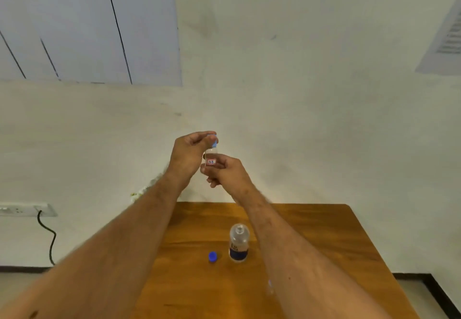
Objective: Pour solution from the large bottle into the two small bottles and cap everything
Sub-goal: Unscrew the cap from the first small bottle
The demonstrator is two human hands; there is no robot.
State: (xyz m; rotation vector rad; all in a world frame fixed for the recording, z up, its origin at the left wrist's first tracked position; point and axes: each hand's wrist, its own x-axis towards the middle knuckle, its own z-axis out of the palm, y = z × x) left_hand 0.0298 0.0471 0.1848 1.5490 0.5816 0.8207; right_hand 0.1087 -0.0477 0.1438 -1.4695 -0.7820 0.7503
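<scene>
I hold a small clear bottle (211, 157) with a red-bordered label up in the air, well above the wooden table (311, 238). My right hand (225, 171) grips its lower body. My left hand (190, 152) pinches the light blue cap (214, 141) sitting on the bottle's top. The large bottle (239, 242) stands upright and uncapped near the table's middle, with a dark blue label. Its blue cap (212, 256) lies on the table just left of it. Something small and clear, perhaps the second small bottle (270, 287), shows blurred beside my right forearm.
A pale wall rises right behind the table. A wall socket (25, 209) with a black cable (51, 238) hangs at the left. The table's right edge (381, 263) drops to the floor.
</scene>
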